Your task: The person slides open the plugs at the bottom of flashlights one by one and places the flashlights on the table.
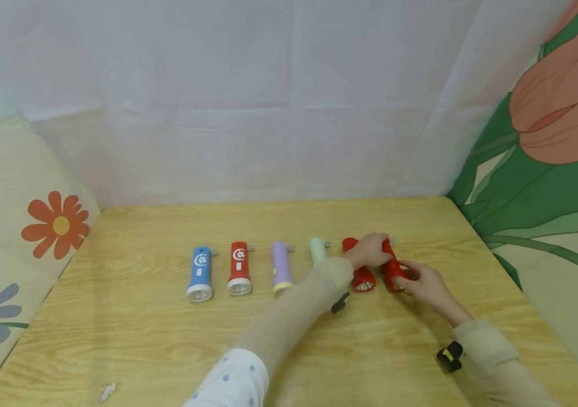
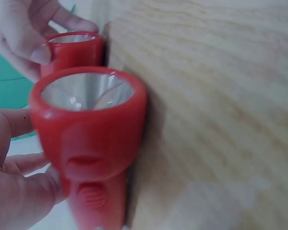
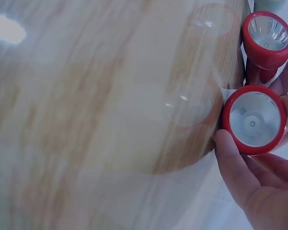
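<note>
Two red flashlights lie side by side on the table's right half. My right hand (image 1: 426, 285) grips the lens end of the rightmost red flashlight (image 1: 393, 271), thumb and fingers on either side of its rim (image 3: 253, 151). Reaching across the other red flashlight (image 1: 364, 278), my left hand (image 1: 372, 250) holds the rightmost one near its tail. In the left wrist view, that other red flashlight (image 2: 91, 139) stands closest to the camera and partly covers the left fingers. Both lenses face toward me.
Left of these, a blue flashlight (image 1: 200, 275), a red-and-white flashlight (image 1: 239, 268), a purple flashlight (image 1: 281, 265) and a mint flashlight (image 1: 318, 250) lie in a row on the wooden table (image 1: 156, 345). The left forearm partly covers the mint one. A white scrap (image 1: 108, 391) lies near the front edge.
</note>
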A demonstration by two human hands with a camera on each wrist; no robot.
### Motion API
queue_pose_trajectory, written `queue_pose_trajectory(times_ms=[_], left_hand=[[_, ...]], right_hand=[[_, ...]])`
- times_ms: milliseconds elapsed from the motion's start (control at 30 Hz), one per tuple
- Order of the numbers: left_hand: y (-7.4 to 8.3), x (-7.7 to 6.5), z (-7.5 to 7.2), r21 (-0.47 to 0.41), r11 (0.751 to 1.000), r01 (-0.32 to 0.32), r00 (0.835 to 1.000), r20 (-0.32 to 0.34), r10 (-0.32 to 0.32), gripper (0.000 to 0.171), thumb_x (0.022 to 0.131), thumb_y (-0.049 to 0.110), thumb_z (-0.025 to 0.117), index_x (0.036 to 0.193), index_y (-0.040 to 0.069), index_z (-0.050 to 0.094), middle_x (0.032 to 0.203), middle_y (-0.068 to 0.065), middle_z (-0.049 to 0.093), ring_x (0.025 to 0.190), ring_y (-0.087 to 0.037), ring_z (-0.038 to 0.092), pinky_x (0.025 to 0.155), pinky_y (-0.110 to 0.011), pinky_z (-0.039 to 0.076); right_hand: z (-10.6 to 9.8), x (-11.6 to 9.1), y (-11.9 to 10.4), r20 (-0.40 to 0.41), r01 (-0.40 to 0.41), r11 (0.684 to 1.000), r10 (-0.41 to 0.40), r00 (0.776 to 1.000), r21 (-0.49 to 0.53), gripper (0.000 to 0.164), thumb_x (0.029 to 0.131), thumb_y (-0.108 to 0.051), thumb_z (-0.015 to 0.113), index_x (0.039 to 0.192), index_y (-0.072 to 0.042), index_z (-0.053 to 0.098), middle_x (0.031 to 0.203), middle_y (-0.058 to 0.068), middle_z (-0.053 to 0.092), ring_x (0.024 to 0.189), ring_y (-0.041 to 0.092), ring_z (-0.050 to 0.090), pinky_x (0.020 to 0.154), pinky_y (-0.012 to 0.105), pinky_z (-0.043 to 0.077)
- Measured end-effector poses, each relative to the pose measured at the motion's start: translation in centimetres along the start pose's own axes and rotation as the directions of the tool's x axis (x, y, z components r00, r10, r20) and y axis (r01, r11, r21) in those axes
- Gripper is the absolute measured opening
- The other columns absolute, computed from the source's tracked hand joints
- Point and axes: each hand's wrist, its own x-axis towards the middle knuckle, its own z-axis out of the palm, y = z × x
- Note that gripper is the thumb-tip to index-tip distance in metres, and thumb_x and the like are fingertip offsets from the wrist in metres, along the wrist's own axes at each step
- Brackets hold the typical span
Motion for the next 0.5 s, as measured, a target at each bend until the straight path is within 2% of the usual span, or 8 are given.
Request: queue_pose_trajectory(times_ms=[133, 233, 400, 500], left_hand=[[-0.1, -0.1, -1.0, -0.036, 0.999, -0.011, 1.000, -0.018, 0.010, 0.048, 0.088, 0.021, 0.056, 0.132, 0.004, 0.045, 0.127, -0.006, 0.052, 0.114, -0.011, 0.048, 0.092, -0.015, 0.036], [-0.2, -0.2, -1.6, -0.062, 0.997, -0.034, 0.999, -0.038, 0.032, 0.047, 0.091, 0.023, 0.053, 0.133, 0.005, 0.044, 0.132, -0.007, 0.048, 0.121, -0.014, 0.043, 0.097, -0.017, 0.033], [-0.4, -1.0, -2.2, -0.156, 0.984, -0.092, 0.993, -0.088, 0.079, 0.048, 0.092, 0.030, 0.053, 0.133, 0.007, 0.045, 0.133, -0.006, 0.048, 0.119, -0.015, 0.046, 0.094, -0.018, 0.037], [-0.2, -1.7, -2.5, -0.220, 0.967, -0.128, 0.987, -0.127, 0.102, 0.046, 0.091, 0.027, 0.053, 0.132, 0.007, 0.045, 0.132, -0.006, 0.048, 0.113, -0.015, 0.050, 0.087, -0.017, 0.041]], right_hand=[[0.0, 0.1, 0.0, 0.007, 0.012, 1.000, -0.012, 1.000, 0.020, 0.047, 0.086, -0.008, 0.059, 0.122, 0.017, 0.043, 0.098, 0.032, 0.059, 0.070, 0.022, 0.062, 0.055, 0.025, 0.051], [-0.1, 0.1, 0.0, 0.007, 0.010, 1.000, -0.010, 1.000, 0.008, 0.050, 0.087, -0.012, 0.060, 0.122, 0.018, 0.042, 0.098, 0.032, 0.059, 0.067, 0.021, 0.063, 0.054, 0.025, 0.050], [-0.4, 0.1, 0.3, -0.008, -0.029, 0.999, 0.028, 1.000, -0.029, 0.057, 0.087, -0.023, 0.061, 0.123, 0.017, 0.042, 0.102, 0.033, 0.058, 0.069, 0.021, 0.063, 0.055, 0.026, 0.050], [-0.5, 0.1, 0.7, -0.012, -0.044, 0.998, 0.044, 0.999, -0.044, 0.059, 0.087, -0.027, 0.061, 0.122, 0.017, 0.043, 0.103, 0.032, 0.058, 0.069, 0.020, 0.063, 0.056, 0.026, 0.050]])
